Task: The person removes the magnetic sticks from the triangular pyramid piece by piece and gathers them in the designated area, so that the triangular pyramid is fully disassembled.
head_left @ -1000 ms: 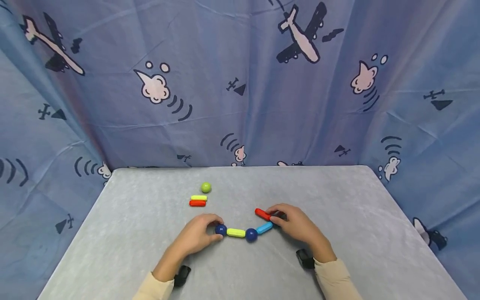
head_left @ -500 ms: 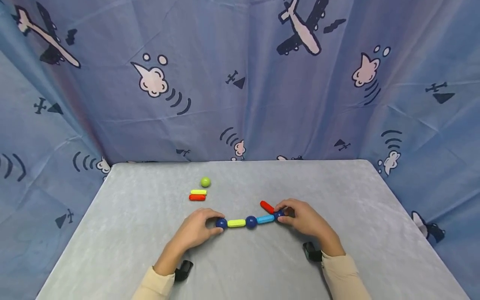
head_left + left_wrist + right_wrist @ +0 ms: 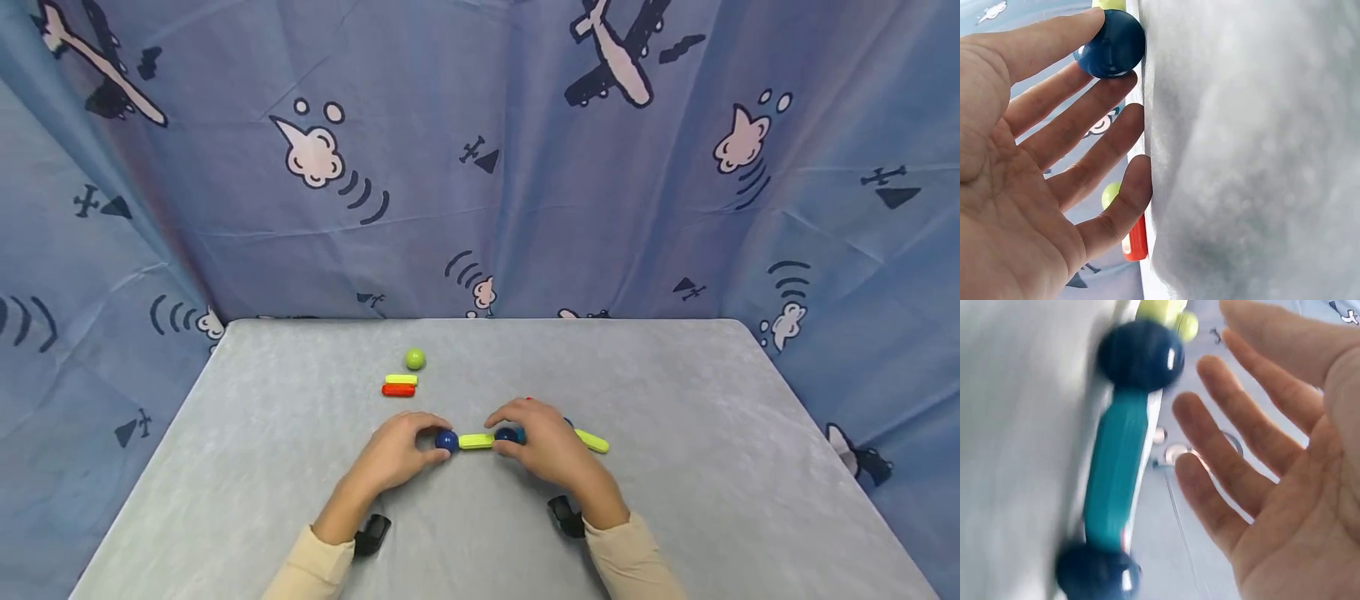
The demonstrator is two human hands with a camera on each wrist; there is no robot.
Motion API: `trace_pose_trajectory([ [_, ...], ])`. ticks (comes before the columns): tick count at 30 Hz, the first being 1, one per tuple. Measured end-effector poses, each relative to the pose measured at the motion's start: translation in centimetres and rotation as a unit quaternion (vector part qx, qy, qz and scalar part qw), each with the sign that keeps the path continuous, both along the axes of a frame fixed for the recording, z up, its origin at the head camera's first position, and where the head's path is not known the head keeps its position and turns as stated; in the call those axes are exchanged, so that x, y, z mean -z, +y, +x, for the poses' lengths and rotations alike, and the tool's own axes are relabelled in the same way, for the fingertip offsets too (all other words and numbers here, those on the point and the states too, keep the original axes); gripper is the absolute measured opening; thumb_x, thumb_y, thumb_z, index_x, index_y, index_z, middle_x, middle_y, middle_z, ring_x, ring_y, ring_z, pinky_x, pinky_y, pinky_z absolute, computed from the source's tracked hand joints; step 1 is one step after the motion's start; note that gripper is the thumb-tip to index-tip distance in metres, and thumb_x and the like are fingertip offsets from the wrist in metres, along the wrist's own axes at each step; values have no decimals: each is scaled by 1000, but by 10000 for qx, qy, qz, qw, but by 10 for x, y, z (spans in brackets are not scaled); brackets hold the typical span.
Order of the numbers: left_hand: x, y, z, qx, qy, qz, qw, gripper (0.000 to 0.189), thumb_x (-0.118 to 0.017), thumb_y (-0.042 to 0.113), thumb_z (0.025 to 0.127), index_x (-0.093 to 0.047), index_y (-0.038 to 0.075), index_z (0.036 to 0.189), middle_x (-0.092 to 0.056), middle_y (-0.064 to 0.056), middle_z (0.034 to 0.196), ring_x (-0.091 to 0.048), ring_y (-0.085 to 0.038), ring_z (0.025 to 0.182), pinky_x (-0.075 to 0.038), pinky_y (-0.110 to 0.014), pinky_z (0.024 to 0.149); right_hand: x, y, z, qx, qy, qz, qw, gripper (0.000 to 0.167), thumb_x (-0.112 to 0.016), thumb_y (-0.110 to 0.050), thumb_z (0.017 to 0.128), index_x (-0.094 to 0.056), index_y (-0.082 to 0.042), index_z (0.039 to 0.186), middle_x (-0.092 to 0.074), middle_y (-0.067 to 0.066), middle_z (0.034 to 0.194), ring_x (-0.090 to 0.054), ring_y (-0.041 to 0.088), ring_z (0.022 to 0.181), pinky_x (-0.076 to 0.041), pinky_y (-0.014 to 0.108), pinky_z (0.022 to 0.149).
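A chain of dark blue balls and coloured rods lies on the grey table. My left hand (image 3: 397, 450) pinches the dark blue ball (image 3: 1113, 45) at its left end between thumb and fingertips. A yellow-green rod (image 3: 475, 442) joins that ball to the middle dark blue ball (image 3: 506, 436). Over this middle ball hovers my right hand (image 3: 547, 446), its fingers spread and apart from it in the right wrist view. A light blue rod (image 3: 1116, 469) runs on to another dark blue ball (image 3: 1097, 572). Beyond the hand a yellow-green rod (image 3: 592, 441) sticks out; the red rod (image 3: 528, 398) is mostly hidden.
Farther back on the left lie a yellow rod (image 3: 401, 380) and a red rod (image 3: 398, 390) side by side, with a green ball (image 3: 415, 359) behind them. A blue patterned curtain (image 3: 420, 192) hangs behind the table (image 3: 675, 375).
My right hand has moved left from the right-end ball to the middle one and let go, uncovering the yellow-green rod at the far right. The left hand still holds its ball.
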State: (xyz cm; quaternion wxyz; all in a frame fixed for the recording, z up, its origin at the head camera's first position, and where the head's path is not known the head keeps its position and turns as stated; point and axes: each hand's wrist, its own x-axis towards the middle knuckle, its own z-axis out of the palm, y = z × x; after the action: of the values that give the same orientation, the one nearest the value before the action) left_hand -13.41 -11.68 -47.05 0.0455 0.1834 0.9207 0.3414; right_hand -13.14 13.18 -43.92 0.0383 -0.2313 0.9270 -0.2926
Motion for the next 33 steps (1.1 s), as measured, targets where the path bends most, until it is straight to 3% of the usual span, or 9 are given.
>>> trace_pose_trajectory([
  [6,2,1,-2,-17,90,50,9999,30,-83,21,81,-74,16,110,-74,0,108,-68,-19,104,-52,-44,92,8,-27,-6,-155,-333,-331,9988,25,-78,-18,86,-73,-18,110,-71,-1,112,-65,23,107,-52,45,94],
  [15,2,2,-3,-225,47,-5,9997,30,-81,23,83,-74,18,111,-73,1,104,-66,-15,98,-51,-40,88,19,-30,-14,204,-177,49,9996,18,-81,-19,83,-75,-20,101,-72,-5,100,-62,13,89,-53,36,83],
  [33,5,0,-3,-272,-54,195,9994,28,-81,23,83,-75,19,110,-74,2,106,-68,-16,101,-52,-42,92,27,-36,-10,369,117,155,9991,13,-80,-24,84,-75,-23,96,-71,-10,93,-61,7,80,-52,28,75],
])
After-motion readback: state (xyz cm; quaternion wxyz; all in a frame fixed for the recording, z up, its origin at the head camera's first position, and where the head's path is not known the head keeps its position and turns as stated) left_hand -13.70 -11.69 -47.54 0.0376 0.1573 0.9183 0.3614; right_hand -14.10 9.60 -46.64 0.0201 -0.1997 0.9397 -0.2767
